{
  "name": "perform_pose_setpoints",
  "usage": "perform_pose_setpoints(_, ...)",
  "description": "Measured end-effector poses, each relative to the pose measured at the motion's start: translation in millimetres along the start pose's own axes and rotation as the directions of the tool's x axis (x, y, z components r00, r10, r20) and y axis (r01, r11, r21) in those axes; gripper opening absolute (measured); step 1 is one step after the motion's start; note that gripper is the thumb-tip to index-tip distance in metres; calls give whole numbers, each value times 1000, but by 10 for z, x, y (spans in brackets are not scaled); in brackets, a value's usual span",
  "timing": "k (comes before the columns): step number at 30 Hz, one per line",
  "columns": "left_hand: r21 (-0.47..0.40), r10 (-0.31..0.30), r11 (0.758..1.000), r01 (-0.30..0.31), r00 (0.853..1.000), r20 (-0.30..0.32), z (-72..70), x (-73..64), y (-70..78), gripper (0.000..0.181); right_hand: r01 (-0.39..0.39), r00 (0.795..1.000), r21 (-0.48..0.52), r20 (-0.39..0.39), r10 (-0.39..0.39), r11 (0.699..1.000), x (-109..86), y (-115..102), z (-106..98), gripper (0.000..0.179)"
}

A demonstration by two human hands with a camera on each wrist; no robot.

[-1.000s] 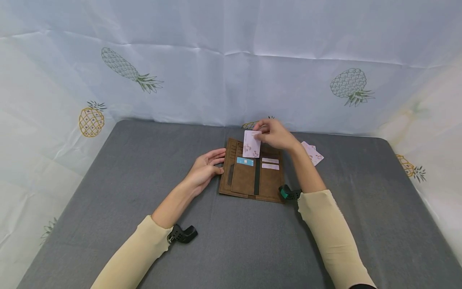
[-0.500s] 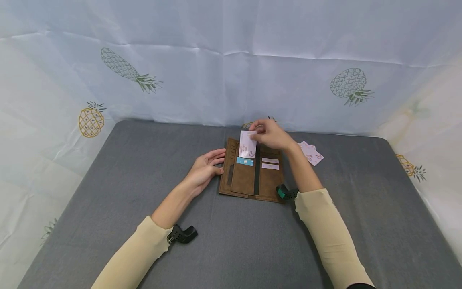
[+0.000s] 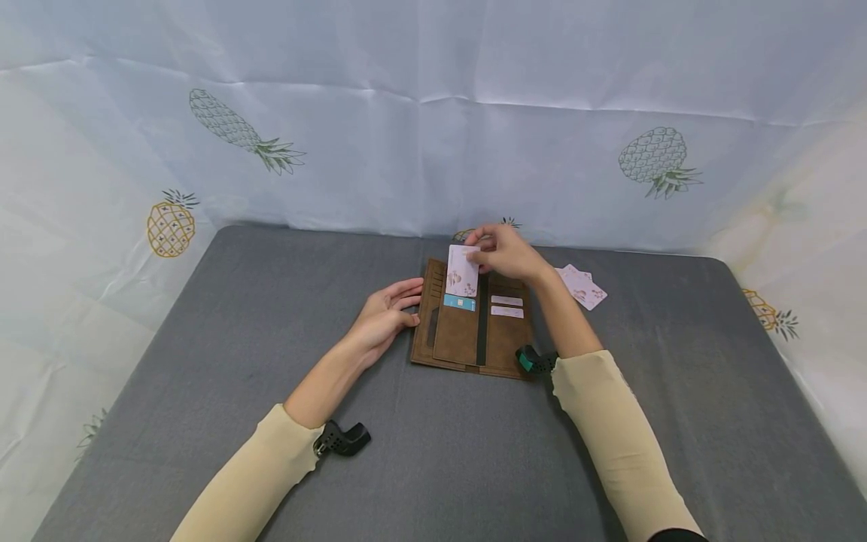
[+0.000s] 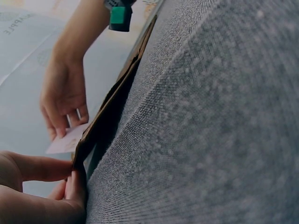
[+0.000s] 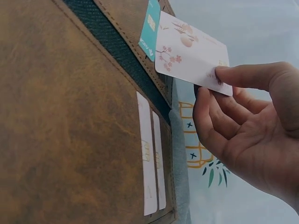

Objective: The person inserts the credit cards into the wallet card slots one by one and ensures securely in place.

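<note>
A brown wallet (image 3: 455, 339) lies spread out on the grey table. My left hand (image 3: 387, 320) pinches its left edge between thumb and fingers, as the left wrist view (image 4: 42, 186) shows. Over the wallet's left half, my right hand (image 3: 504, 252) holds a pale pink card (image 5: 189, 51) with a flower print, thumb on its face and fingers behind. The card's lower edge is right by a blue card (image 5: 150, 30) tucked in a slot; whether it has entered a slot I cannot tell. Two pale cards (image 3: 507, 306) sit in slots of the right half.
Several loose pink cards (image 3: 584, 287) lie on the table behind the right forearm, partly overlapping. A white pineapple-print cloth (image 3: 420, 150) hangs at the table's (image 3: 433, 467) far edge. Black wrist cameras (image 3: 344, 439) are worn on both wrists.
My right hand has moved slightly left with the pink card, bringing it over the blue card's slot. The left hand and wallet have stayed put.
</note>
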State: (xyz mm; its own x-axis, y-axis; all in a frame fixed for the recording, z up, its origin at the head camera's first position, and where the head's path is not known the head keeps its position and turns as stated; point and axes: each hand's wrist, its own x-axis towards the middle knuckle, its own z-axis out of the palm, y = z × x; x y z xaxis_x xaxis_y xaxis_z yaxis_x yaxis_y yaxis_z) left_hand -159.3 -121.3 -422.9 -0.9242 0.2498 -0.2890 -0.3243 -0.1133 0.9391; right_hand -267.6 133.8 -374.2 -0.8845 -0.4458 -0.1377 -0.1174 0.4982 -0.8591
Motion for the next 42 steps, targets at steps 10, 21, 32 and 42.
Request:
perform_pose_setpoints(10,-5,2,1000,-2,1000,-1,-1,4,-2,80,-14,1000,48,9,14,999,-4,62,4,27)
perform_pose_setpoints(21,-6,4,1000,-4,1000,-6,-1,12,-10,80,-53,998,77,25,52,996,-35,117,28,31)
perform_pose_setpoints(32,5,3,1000,-3,1000,-10,10,-5,11,80,-35,994,49,104,30,998,-11,166,43,31)
perform_pose_setpoints(42,-4,7,1000,-7,1000,-4,6,-9,2,81,-14,992,24,128,11,1000,-19,203,29,26)
